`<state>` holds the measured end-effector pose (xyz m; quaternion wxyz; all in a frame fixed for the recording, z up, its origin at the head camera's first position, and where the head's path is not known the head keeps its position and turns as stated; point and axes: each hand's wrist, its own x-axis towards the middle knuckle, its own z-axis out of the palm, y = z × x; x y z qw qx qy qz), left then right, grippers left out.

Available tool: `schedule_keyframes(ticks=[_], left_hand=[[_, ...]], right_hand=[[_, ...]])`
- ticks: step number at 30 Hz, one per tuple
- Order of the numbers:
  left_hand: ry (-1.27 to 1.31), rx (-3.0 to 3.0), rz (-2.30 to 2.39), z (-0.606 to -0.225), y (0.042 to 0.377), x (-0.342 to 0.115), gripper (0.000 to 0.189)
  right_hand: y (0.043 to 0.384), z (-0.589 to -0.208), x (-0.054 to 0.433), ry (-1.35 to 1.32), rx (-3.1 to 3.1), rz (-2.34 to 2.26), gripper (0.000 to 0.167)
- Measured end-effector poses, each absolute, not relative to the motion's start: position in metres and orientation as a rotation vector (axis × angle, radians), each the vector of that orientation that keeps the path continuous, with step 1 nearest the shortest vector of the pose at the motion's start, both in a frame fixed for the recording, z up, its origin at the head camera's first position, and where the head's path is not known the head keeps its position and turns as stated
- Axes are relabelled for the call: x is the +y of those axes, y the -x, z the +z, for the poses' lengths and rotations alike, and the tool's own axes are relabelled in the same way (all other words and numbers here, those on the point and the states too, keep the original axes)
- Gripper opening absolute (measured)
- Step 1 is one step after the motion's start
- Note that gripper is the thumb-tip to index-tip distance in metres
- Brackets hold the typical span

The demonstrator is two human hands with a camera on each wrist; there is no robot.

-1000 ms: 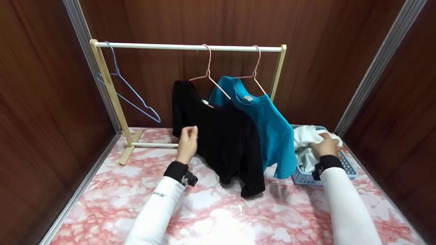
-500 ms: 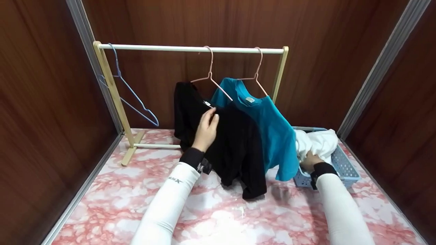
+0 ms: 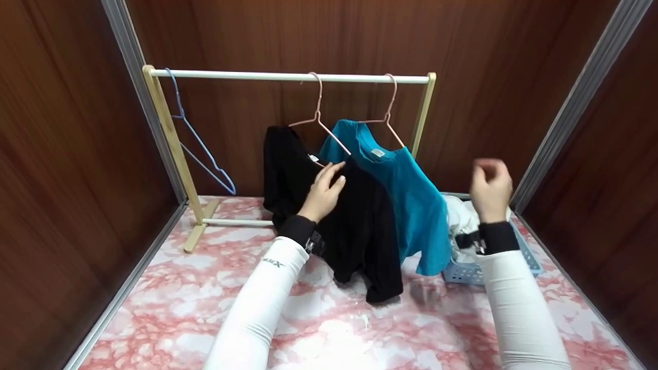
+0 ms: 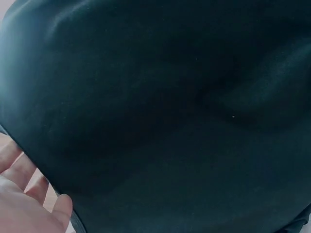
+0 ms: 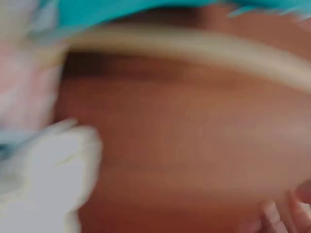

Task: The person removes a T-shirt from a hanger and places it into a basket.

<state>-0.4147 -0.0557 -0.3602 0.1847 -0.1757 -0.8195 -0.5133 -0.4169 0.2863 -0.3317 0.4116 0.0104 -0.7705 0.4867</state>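
Observation:
A black shirt (image 3: 354, 221) hangs on a pink hanger (image 3: 318, 113) at the middle of the rack. At its neckline is my left hand (image 3: 323, 196), fingers extended. The left wrist view shows those fingertips (image 4: 19, 162) at the fabric's edge, partly hidden behind it. To the right and behind, a teal shirt (image 3: 411, 200) hangs on another pink hanger (image 3: 386, 110). My right hand (image 3: 491, 192) is raised over the basket of white cloth (image 3: 460, 216), fingers loosely bent and nothing visible in them. The right wrist view is blurred.
The rack has a white rail (image 3: 247, 75) and wooden legs (image 3: 172, 149). A blue hanger (image 3: 198, 133) hangs bare at its left end. A blue basket (image 3: 465, 275) stands at the right on the marbled tabletop (image 3: 205, 293). Brown panels (image 3: 586, 200) enclose the space.
My left hand has moved right and up to the black shirt's neckline. My right hand has left the white cloth and risen above the basket.

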Motion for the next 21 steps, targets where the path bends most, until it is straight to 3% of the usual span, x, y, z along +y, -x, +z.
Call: schedule_keyframes(ticks=[4,8,15,21], left_hand=[[0.5,-2.295,-1.45,-0.362,0.414,-0.057,0.046],[0.502,-2.308,-1.445,-0.363,0.413,-0.057,0.049],[0.522,-2.307,-1.439,-0.364,0.414,-0.055,0.06],[0.551,-2.284,-1.44,-0.365,0.414,-0.052,0.06]], right_hand=[[0.393,-0.305,0.232,-0.469,-1.832,1.179,0.013],[0.378,-0.306,0.187,-0.729,-2.065,1.112,0.019],[0.387,-0.319,0.14,-0.677,-2.509,1.077,0.044],[0.401,-0.326,0.121,-0.518,-2.483,1.128,0.031]])
